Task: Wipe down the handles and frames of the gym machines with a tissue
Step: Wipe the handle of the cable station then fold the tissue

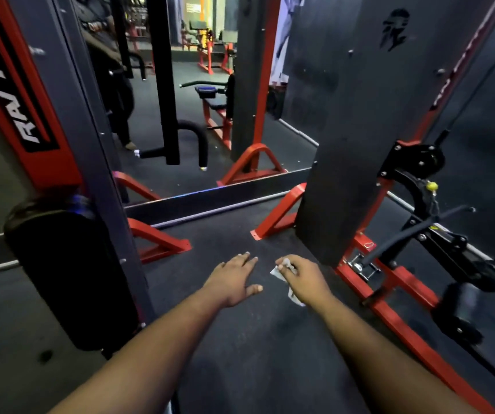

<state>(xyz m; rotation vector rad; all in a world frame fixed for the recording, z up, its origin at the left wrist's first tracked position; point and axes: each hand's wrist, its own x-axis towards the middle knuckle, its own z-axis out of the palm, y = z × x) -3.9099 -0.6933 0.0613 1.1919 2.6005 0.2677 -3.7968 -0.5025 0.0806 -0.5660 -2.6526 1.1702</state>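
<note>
- The right hand [303,279] grips a crumpled white tissue [288,280] above the dark floor [240,339].
- The left hand [235,279] is spread flat, near it.
- A red machine frame [389,312] stands to the right.

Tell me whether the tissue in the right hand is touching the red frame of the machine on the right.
Apart. The head view shows the tissue, gripped by the right hand, with dark floor between it and the red frame.

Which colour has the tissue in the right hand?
White, a crumpled tissue gripped by the right hand; the head view shows it.
</note>
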